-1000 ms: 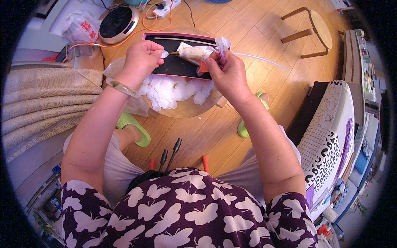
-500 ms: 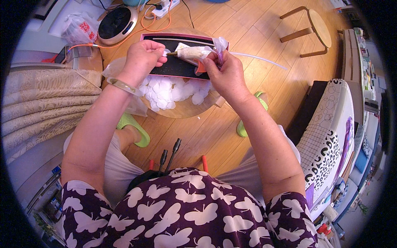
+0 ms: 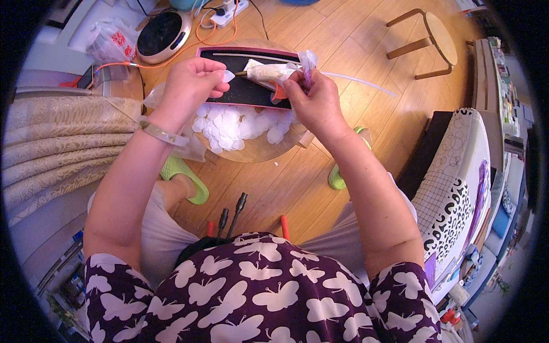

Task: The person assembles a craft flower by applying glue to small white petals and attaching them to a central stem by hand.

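Note:
My left hand (image 3: 197, 83) pinches a small white petal-like piece (image 3: 228, 76) between thumb and fingertips. The piece is just left of the tip of a hot glue gun (image 3: 269, 72), whose body is whitish with an orange trigger. A long translucent glue stick (image 3: 360, 84) runs out to the right behind it. The glue gun rests over a black shallow box (image 3: 229, 91) with a pink rim. My right hand (image 3: 314, 94) is closed on a small bundle of white and purple petals (image 3: 309, 60), held upright beside the gun's rear. Its lower end is hidden by my fingers.
Many loose white petal pieces (image 3: 223, 128) lie on a round wooden surface (image 3: 257, 153) in front of the box. A power strip (image 3: 230, 12) with an orange cord is at the back. A stool (image 3: 440, 40) stands far right; a patterned white board (image 3: 457, 183) is nearer right.
My left hand has moved a little left with the white petal, widening the gap from the glue gun's tip. My right hand has shifted only slightly and keeps its petal bundle.

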`<state>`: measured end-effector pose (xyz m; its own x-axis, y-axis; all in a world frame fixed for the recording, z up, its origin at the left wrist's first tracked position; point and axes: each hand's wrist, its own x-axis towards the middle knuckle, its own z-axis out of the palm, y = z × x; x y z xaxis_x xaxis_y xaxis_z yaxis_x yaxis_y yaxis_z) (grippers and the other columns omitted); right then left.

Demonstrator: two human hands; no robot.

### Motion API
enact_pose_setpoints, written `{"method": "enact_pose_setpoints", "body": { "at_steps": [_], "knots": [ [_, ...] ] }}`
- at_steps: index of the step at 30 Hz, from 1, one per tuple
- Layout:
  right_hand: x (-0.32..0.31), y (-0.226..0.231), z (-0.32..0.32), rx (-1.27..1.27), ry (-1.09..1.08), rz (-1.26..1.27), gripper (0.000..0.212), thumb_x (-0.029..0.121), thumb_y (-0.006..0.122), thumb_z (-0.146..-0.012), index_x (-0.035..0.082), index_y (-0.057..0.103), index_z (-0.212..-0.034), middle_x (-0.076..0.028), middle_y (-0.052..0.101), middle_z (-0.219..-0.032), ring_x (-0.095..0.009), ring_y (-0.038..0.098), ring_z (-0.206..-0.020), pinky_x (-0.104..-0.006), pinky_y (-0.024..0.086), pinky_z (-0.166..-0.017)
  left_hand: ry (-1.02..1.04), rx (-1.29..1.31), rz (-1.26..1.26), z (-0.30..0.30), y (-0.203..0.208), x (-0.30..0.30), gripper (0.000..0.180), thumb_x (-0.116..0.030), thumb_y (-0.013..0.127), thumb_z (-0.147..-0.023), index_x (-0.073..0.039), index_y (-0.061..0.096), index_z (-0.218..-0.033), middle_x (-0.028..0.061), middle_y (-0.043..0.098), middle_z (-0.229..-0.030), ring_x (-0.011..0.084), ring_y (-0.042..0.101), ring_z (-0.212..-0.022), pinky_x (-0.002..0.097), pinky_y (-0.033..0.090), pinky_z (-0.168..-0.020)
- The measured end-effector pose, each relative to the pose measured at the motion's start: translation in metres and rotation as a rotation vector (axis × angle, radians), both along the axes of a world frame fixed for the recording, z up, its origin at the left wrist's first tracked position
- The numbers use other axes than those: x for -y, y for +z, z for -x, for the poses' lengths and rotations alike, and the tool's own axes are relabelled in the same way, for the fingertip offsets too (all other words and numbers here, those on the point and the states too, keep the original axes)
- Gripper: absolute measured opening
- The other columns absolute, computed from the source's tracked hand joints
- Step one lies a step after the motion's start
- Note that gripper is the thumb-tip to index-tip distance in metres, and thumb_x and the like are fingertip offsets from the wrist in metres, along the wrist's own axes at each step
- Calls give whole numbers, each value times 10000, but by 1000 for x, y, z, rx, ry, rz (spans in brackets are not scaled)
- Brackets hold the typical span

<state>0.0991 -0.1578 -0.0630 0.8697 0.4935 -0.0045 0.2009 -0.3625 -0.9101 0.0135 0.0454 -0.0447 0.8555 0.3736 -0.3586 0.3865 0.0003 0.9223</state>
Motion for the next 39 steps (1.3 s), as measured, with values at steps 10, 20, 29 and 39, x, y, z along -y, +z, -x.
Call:
{"method": "enact_pose_setpoints", "body": {
  "at_steps": [10, 20, 29, 39],
  "knots": [
    [13, 52, 26, -578, 229, -311, 78, 89, 601, -785, 28, 571, -745, -25, 583, -654, -85, 539, -610, -213, 431, -582, -106, 247, 41, 18, 50, 44, 141, -3, 553, -796, 65, 554, -921, 90, 613, -814, 94, 588, -697, 199, 486, -622],
    [13, 54, 25, -619, 222, -339, 99, 144, 594, -808, 53, 556, -810, 0, 571, -651, -7, 330, -447, -163, 221, -394, -144, 320, -15, 18, 51, 59, 110, -21, 562, -807, 29, 561, -905, 78, 616, -808, 99, 591, -712, 213, 496, -649],
    [10, 53, 25, -637, 182, -368, 108, 145, 611, -799, 52, 558, -806, -10, 579, -642, -6, 352, -447, -156, 222, -389, -160, 339, -20, 18, 51, 60, 99, -9, 551, -811, 34, 555, -900, 87, 613, -818, 114, 599, -728, 235, 513, -675],
    [8, 52, 27, -645, 146, -359, 137, 168, 625, -792, 48, 579, -838, -14, 585, -619, -10, 387, -456, -153, 249, -403, -149, 330, 5, 16, 53, 60, 103, -9, 558, -807, 32, 556, -901, 84, 611, -817, 113, 598, -726, 222, 507, -671]
  ]
}}
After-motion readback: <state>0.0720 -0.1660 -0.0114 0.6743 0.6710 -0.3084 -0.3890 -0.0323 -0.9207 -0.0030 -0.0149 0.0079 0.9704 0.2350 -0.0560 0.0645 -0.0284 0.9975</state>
